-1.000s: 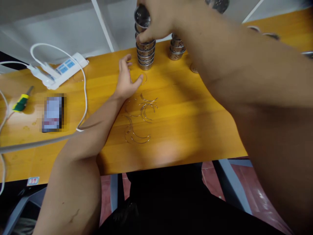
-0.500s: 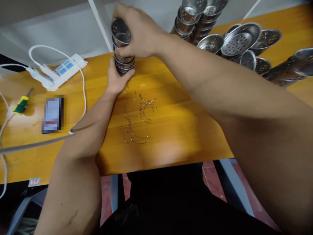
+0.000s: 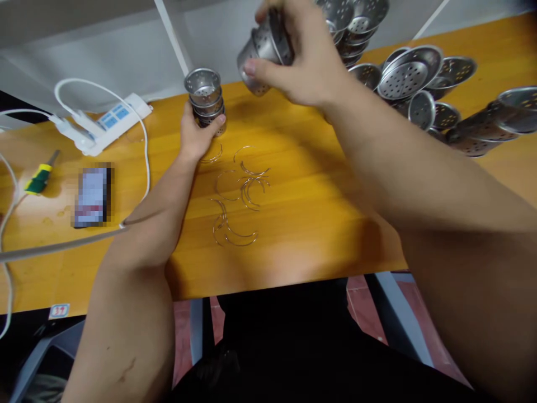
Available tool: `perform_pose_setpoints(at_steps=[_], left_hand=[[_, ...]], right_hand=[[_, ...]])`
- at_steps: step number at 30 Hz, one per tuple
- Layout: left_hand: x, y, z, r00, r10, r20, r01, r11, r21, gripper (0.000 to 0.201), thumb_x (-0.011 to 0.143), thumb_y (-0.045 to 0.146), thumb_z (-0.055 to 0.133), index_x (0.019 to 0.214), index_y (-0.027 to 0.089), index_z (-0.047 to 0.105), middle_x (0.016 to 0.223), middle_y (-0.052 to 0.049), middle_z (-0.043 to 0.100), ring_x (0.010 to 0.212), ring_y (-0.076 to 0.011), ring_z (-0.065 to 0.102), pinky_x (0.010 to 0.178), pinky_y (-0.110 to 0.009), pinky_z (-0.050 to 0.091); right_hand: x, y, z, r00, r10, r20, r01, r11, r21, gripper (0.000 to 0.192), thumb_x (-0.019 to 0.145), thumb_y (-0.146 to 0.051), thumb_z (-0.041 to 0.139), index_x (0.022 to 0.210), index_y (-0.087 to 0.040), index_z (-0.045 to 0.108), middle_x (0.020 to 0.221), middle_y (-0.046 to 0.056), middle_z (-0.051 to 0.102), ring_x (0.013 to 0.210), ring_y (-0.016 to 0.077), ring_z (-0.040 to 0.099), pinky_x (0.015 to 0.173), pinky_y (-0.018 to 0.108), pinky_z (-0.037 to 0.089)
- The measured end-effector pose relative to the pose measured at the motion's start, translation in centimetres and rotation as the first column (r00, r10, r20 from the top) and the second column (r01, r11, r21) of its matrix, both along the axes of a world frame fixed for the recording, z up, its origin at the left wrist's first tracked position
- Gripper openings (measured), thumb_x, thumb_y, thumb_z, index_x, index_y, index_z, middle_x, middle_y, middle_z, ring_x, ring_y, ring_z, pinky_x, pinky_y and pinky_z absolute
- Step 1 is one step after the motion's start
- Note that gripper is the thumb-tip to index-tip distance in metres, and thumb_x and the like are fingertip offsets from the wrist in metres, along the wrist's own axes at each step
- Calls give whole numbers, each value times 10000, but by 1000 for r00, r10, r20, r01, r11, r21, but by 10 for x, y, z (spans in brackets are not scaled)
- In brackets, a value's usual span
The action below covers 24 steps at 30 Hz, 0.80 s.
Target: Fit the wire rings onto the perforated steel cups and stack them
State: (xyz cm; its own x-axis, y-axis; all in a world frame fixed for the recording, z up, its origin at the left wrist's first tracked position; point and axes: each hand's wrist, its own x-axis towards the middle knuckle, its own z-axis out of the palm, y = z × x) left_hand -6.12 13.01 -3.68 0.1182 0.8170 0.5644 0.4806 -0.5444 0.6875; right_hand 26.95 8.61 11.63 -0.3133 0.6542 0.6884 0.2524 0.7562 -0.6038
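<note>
Moved: right hand (image 3: 306, 67) has lifted a bunch of perforated cups (image 3: 264, 47) off the short stack (image 3: 205, 101), fingers closed around it | left hand (image 3: 197, 137) grips stack base | orange wooden table (image 3: 314, 184), wire rings (image 3: 239, 190) in the middle, white wall behind.

At the lower left of the frame, a small white sticker (image 3: 59, 310) on the table's front edge (image 3: 29, 305) bears red digits that look like 39, though they are too small to be sure. The phone (image 3: 91, 195) screen is blurred out. The power strip (image 3: 109, 119) has blue patches with no legible print.
</note>
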Motion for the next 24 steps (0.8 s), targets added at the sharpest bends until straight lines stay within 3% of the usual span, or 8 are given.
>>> perform_pose_setpoints(at_steps=[3, 5, 8, 11, 15, 19, 22, 24], left_hand=[[-10, 6, -6, 992, 35, -118, -32, 999, 24, 991, 1066, 1203, 557, 1476, 301, 586, 1452, -35, 799, 1645, -248, 486, 1384, -636, 424], [-10, 8, -6, 987, 127, -98, -114, 984, 136, 1167, 1034, 1251, 471, 1643, 256, 451, 1606, -99, 678, 1700, -258, 370, 1426, -661, 338], [5, 2, 6, 966, 239, 100, -259, 873, 414, 1309, 951, 1290, 513, 1756, 272, 336, 1780, -156, 498, 1709, -327, 351, 1515, -698, 232], [29, -26, 29, 994, 105, 19, -97, 816, 569, 1058, 1049, 1080, 687, 1835, 447, 369, 1940, -63, 434, 1881, -396, 248, 1595, -691, 147], [64, -76, 49, 992, 16, -122, 63, 782, 620, 1072, 1042, 989, 718, 1866, 385, 392, 1962, -138, 448, 1851, -515, 383, 1561, -830, 262], [77, -92, 42, 917, -192, -348, 322, 874, 365, 1122, 1056, 1002, 685, 1906, 367, 320, 1900, -178, 537, 1785, -500, 541, 1502, -752, 473], [72, -86, 35, 818, -261, -513, 330, 943, 47, 1242, 955, 942, 933, 1894, 332, 395, 1844, -184, 617, 1717, -520, 594, 1486, -751, 493], [69, -86, 36, 783, -250, -569, 292, 956, -19, 1173, 941, 788, 1029, 1855, 332, 451, 1784, -163, 669, 1646, -502, 632, 1449, -743, 520]], right_hand=[[25, -23, -31, 994, -26, -107, 22, 999, -41, 529, 804, -384, 975, 1161, -227, 617, 1011, -32, 647, 907, 181, 563, 888, 357, 433], [34, -35, -54, 984, -128, -128, 107, 982, -158, 660, 855, -762, 984, 1066, -281, 584, 935, -46, 621, 866, 180, 535, 869, 383, 414], [39, -42, -86, 967, -246, -62, 220, 934, -280, 889, 862, -1155, 810, 979, -311, 554, 854, -71, 553, 831, 170, 443, 861, 406, 392], [37, -37, -112, 945, -325, -41, 289, 886, -363, 968, 814, -1267, 720, 961, -330, 529, 837, -64, 548, 839, 183, 408, 867, 426, 404], [29, -35, -127, 959, -275, -62, 240, 911, -336, 872, 916, -1189, 759, 1012, -350, 547, 854, -20, 587, 938, 245, 474, 934, 472, 495], [12, -55, -121, 982, -188, -25, 173, 939, -296, 884, 929, -1185, 743, 1161, -343, 610, 1066, 50, 709, 1111, 333, 639, 1081, 580, 606], [-2, -78, -111, 996, -84, 28, 88, 963, -255, 946, 934, -1169, 753, 1336, -318, 652, 1306, 113, 756, 1285, 396, 699, 1221, 664, 622], [-8, -90, -106, 998, -36, 51, 46, 972, -229, 945, 972, -1136, 749, 1417, -306, 662, 1407, 137, 756, 1357, 412, 705, 1293, 684, 613]])
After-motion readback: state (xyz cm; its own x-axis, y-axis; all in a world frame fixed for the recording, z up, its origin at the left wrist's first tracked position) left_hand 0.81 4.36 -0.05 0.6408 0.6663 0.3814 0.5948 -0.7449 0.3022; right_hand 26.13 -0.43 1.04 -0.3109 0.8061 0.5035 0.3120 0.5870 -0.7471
